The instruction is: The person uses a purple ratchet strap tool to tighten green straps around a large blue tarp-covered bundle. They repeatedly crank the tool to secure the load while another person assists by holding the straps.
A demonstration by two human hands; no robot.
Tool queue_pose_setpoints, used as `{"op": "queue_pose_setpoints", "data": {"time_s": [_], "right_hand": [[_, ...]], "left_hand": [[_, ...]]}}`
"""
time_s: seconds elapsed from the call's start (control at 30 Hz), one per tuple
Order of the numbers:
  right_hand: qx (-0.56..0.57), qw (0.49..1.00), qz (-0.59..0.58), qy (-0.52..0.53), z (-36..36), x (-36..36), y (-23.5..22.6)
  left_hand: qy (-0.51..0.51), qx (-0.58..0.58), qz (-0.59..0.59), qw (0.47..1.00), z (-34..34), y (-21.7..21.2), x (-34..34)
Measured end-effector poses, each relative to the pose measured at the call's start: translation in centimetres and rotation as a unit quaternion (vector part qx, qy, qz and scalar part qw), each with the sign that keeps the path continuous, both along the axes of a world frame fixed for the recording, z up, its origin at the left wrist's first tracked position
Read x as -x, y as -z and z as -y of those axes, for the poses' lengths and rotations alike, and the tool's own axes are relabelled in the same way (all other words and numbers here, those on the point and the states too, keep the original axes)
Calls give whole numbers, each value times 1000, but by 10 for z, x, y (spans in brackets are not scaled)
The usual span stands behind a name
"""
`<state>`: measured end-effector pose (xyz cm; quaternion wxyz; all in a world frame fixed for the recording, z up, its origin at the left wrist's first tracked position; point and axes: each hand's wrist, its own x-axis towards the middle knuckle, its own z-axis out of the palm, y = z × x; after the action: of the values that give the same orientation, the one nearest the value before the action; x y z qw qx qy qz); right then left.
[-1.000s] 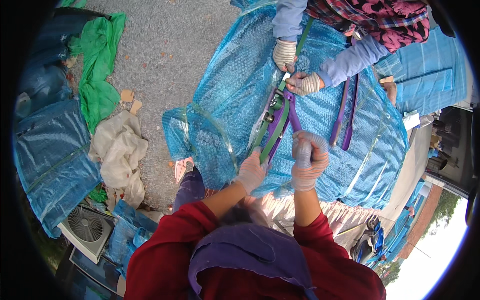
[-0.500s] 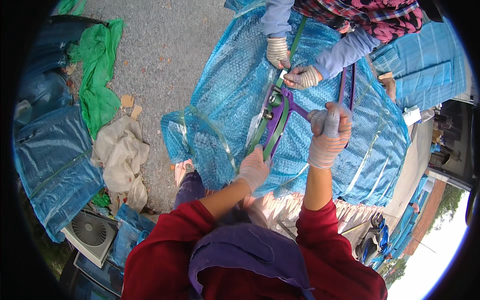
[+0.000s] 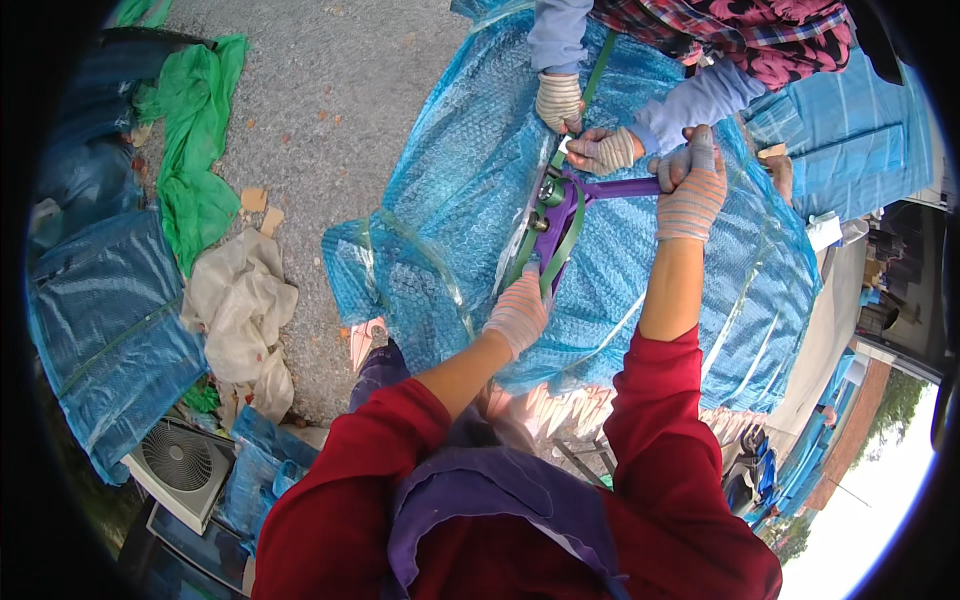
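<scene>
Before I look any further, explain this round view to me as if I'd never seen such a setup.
There is no robot here. A wide camera on the wearer's head looks down, so the red sleeves enter from below. The gloved left hand grips the near end of a purple tool; the gloved right hand holds its lever. Beneath lies blue bubble wrap. A green strap runs along the tool, and another person's gloved hands are at it.

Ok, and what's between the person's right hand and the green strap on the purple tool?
The purple tool's handle, in the head view: it runs from the right hand toward the green strap, over the blue bubble wrap.
</scene>
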<state>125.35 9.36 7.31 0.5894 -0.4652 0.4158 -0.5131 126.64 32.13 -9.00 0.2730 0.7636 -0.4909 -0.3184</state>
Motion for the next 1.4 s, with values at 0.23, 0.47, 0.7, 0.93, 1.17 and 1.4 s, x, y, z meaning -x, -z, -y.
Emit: {"op": "queue_pose_setpoints", "data": {"time_s": [0.23, 0.47, 0.7, 0.93, 1.17, 1.4], "right_hand": [[112, 989, -100, 1, -127, 23, 20], [101, 985, -140, -9, -69, -1, 13], [26, 999, 32, 13, -15, 5, 0], [308, 934, -182, 7, -145, 26, 58], [60, 997, 5, 38, 11, -12, 12], [139, 989, -42, 20, -77, -6, 18]], "left_hand": [[23, 25, -18, 999, -5, 25, -3], [1, 3, 38, 999, -2, 13, -4], [0, -25, -18, 1000, 9, 10, -3], [19, -23, 26, 999, 3, 16, 2], [33, -5, -1, 999, 5, 25, 1], [-54, 18, -59, 997, 7, 2, -8]]}}
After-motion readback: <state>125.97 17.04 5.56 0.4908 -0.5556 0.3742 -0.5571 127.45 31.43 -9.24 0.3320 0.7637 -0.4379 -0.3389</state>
